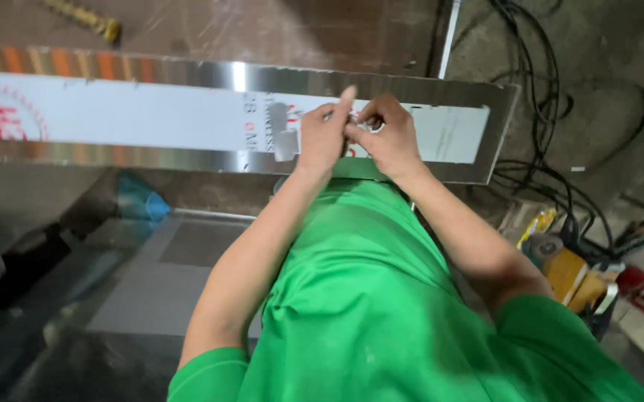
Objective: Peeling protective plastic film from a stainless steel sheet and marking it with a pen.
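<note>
A long shiny steel strip [188,74] lies across in front of me, covered by a white protective film [151,115] with red and grey print. Both my hands meet on it right of centre. My left hand [323,134] pinches a bit of the film, its index finger pointing up. My right hand [387,138] touches the left one and pinches the same bit of film with its fingertips. Just left of my hands a patch of bare metal [283,134] shows where the film is torn away. My green shirt [381,313] fills the lower view.
A yellow angle grinder [569,274] lies on the floor at the right among black cables [542,104]. A grey metal sheet [166,283] lies below the strip, with a blue object [143,199] at its far edge. A yellow tool [87,18] lies at top left.
</note>
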